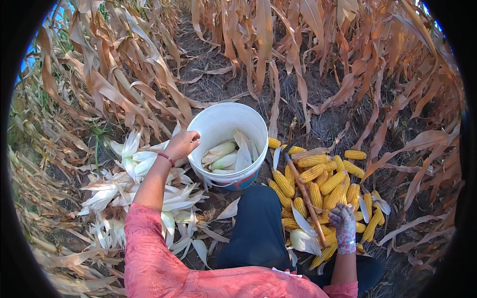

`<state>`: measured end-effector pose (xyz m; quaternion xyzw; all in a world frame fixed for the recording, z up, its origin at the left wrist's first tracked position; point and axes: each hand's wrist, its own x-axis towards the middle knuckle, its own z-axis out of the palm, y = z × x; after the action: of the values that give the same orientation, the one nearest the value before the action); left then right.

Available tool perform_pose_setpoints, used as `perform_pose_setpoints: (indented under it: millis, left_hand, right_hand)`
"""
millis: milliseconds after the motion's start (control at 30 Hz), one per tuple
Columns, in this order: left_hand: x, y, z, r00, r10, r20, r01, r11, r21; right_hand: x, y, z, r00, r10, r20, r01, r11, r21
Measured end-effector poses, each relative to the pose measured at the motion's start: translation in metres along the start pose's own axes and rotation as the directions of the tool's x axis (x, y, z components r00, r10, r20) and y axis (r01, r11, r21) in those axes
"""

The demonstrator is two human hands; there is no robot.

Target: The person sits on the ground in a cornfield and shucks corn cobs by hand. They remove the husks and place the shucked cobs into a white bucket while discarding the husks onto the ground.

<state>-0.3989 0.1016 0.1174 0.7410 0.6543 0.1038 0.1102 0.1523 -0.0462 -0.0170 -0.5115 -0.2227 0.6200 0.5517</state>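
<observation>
At the left rim of a white plastic bucket (228,111) is my bare left hand (183,144), its fingers curled inward; whether they grip the rim is unclear. Ears of corn in pale green husks (223,158) lie at the bottom of the bucket, with a loose husk leaf (243,154) among them. On the right, my right hand (343,220), in a patterned glove, is curled above a pile of husked yellow corn cobs (332,182). Nothing shows in its fingers; the palm is hidden. A sickle (303,192) with a wooden handle and dark curved blade lies across the cobs.
Stripped pale husks (175,203) are heaped left of the bucket. My bent knee (259,219) rises between the husks and the cobs. A partly husked ear (305,241) rests beside the sickle handle. Dry corn stalks (138,63) stand ahead and along both sides.
</observation>
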Motion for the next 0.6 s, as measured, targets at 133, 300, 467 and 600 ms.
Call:
perform_pose_setpoints:
  millis: [133, 300, 467, 600]
  left_hand:
    - [0.094, -0.012, 0.088, 0.920, -0.017, 0.391, -0.068, 0.977, 0.203]
    - [0.141, -0.064, 0.182, 0.766, -0.117, 0.632, -0.221, 0.875, 0.430]
    - [0.134, -0.054, 0.207, 0.781, -0.222, 0.583, -0.095, 0.881, 0.463]
    - [0.105, -0.044, 0.197, 0.625, -0.628, 0.464, 0.084, 0.645, 0.759]
  right_hand:
    - [-0.020, -0.001, -0.001, 0.994, 0.082, 0.072, -0.042, 0.896, -0.442]
    - [-0.013, 0.033, -0.032, 0.971, 0.217, -0.103, -0.236, 0.788, -0.569]
    - [-0.001, 0.052, -0.038, 0.949, 0.299, -0.097, -0.302, 0.784, -0.542]
    - [0.006, 0.050, -0.033, 0.950, 0.295, -0.105, -0.307, 0.814, -0.494]
